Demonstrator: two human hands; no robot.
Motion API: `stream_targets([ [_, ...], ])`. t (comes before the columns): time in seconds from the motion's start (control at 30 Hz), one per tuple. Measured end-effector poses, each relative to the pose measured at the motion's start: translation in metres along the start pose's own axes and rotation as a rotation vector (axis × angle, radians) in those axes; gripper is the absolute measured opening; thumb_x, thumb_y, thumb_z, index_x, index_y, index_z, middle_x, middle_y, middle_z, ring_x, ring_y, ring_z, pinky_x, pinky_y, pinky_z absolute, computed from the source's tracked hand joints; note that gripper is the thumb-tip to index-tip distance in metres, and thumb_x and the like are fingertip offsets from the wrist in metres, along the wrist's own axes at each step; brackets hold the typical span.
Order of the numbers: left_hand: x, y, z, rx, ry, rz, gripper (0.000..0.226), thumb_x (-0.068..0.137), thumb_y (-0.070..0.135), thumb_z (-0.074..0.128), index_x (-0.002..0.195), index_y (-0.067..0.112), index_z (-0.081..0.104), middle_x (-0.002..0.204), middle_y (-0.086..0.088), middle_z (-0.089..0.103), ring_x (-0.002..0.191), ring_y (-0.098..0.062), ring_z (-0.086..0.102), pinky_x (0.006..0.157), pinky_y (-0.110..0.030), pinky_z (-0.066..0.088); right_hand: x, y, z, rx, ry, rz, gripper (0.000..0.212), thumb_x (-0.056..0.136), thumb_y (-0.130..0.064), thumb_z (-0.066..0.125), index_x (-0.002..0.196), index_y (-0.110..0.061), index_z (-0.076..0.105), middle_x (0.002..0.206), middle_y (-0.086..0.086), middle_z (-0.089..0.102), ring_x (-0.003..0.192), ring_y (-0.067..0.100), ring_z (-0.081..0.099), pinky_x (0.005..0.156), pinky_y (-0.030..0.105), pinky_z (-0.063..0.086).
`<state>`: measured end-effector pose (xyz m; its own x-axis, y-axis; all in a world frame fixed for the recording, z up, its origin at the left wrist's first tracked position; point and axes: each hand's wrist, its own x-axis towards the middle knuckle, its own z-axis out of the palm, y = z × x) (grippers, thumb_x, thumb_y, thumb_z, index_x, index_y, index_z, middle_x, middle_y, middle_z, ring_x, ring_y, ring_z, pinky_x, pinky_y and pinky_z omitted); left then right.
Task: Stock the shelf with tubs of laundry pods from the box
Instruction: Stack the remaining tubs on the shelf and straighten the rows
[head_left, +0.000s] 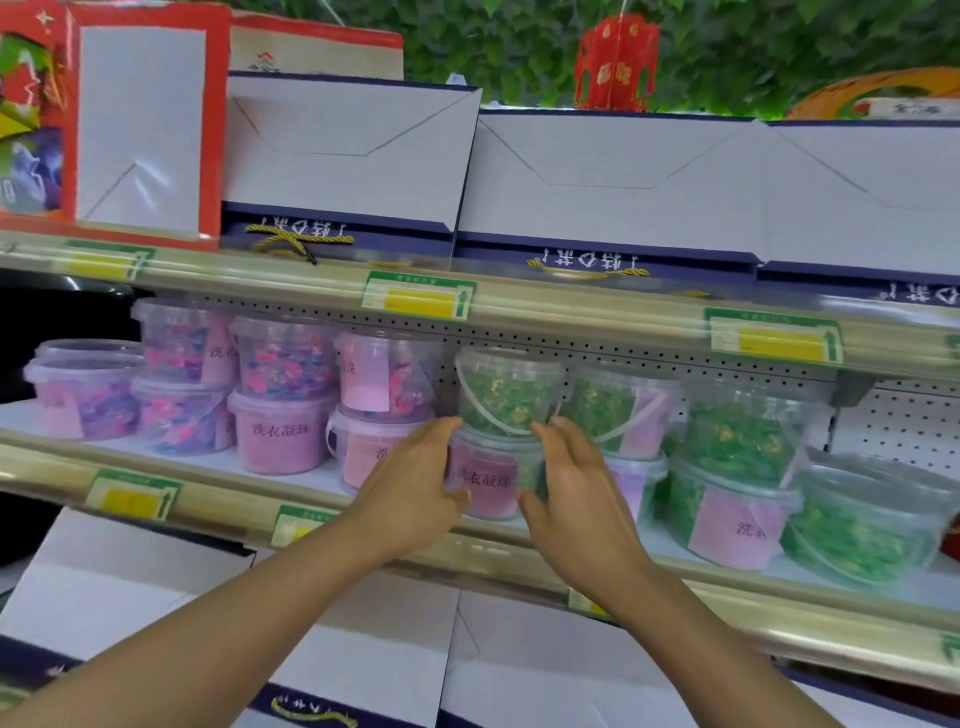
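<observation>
On the middle shelf stands a clear tub of laundry pods with a pink label. A tub of green pods with a white handle is stacked on top of it. My left hand holds the lower tub's left side, thumb on its front. My right hand holds its right side, with the fingers curled up near the seam between the two tubs. The box is out of view.
Stacked tubs of pink and purple pods fill the shelf to the left, and tubs of green pods fill it to the right. White gift bags line the shelf above and more bags sit below. Price tags hang on the shelf edges.
</observation>
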<state>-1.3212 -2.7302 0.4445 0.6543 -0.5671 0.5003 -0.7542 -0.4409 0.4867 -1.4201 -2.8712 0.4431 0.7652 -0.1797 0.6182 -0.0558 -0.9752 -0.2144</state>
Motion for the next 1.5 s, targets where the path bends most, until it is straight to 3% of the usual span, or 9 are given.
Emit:
stream_targets([
  [0.13,-0.024,0.003,-0.008,0.16,0.018,-0.028,0.049,0.081,0.022,0.064,0.127,0.024,0.046,0.127,0.003,0.056,0.117,-0.019,0.052,0.092,-0.038,0.047,-0.012,-0.002,-0.012,-0.055,0.054,-0.085,0.035,0.089,-0.017,0.053,0.123,-0.013,0.05,0.129,0.006,0.048,0.117,0.023,0.048,0.088,0.032,0.044],
  [0.23,-0.045,0.005,-0.013,0.21,0.021,-0.085,0.046,0.084,0.023,0.062,0.127,0.025,0.046,0.124,0.004,0.059,0.117,-0.017,0.053,0.092,-0.039,0.047,-0.02,-0.007,-0.015,-0.089,0.031,-0.129,0.029,0.089,-0.02,0.053,0.118,-0.015,0.052,0.117,0.005,0.054,0.107,0.024,0.053,0.078,0.035,0.047],
  [0.53,-0.113,-0.014,-0.044,0.295,0.08,-0.288,0.031,0.085,0.027,0.058,0.115,0.03,0.053,0.106,0.008,0.064,0.103,-0.016,0.058,0.086,-0.038,0.05,-0.04,-0.045,0.011,-0.024,-0.103,-0.26,0.028,0.092,-0.026,0.05,0.118,-0.018,0.049,0.116,0.002,0.054,0.106,0.025,0.053,0.076,0.033,0.043],
  [0.77,-0.133,-0.061,-0.085,0.272,0.092,-0.35,0.029,0.085,0.026,0.058,0.114,0.03,0.055,0.106,0.011,0.064,0.102,-0.011,0.057,0.087,-0.036,0.05,-0.03,-0.089,0.038,0.008,-0.095,-0.265,0.026,0.091,-0.03,0.051,0.115,-0.02,0.051,0.114,-0.001,0.057,0.1,0.021,0.055,0.071,0.031,0.043],
  [1.0,-0.119,-0.144,-0.135,0.238,0.057,-0.274,0.027,0.086,0.025,0.057,0.113,0.028,0.055,0.102,0.012,0.063,0.098,-0.011,0.059,0.085,-0.036,0.051,0.004,-0.153,0.078,-0.005,-0.065,-0.169,0.029,0.092,-0.031,0.052,0.119,-0.022,0.051,0.116,-0.003,0.055,0.103,0.02,0.056,0.077,0.031,0.045],
  [1.2,-0.092,-0.218,-0.184,0.235,-0.013,-0.181,0.029,0.088,0.028,0.057,0.116,0.03,0.052,0.113,0.011,0.061,0.107,-0.012,0.055,0.087,-0.032,0.048,0.038,-0.215,0.12,-0.015,-0.045,-0.045,0.027,0.089,-0.028,0.057,0.115,-0.022,0.054,0.114,-0.001,0.055,0.102,0.019,0.056,0.078,0.033,0.046],
  [1.5,-0.086,-0.295,-0.234,0.197,0.065,-0.173,0.033,0.083,0.026,0.062,0.115,0.029,0.054,0.116,0.008,0.061,0.107,-0.017,0.056,0.088,-0.037,0.048,0.093,-0.287,0.164,-0.029,-0.033,-0.044,0.027,0.088,-0.026,0.057,0.113,-0.017,0.055,0.115,0.001,0.048,0.105,0.022,0.052,0.075,0.032,0.043],
])
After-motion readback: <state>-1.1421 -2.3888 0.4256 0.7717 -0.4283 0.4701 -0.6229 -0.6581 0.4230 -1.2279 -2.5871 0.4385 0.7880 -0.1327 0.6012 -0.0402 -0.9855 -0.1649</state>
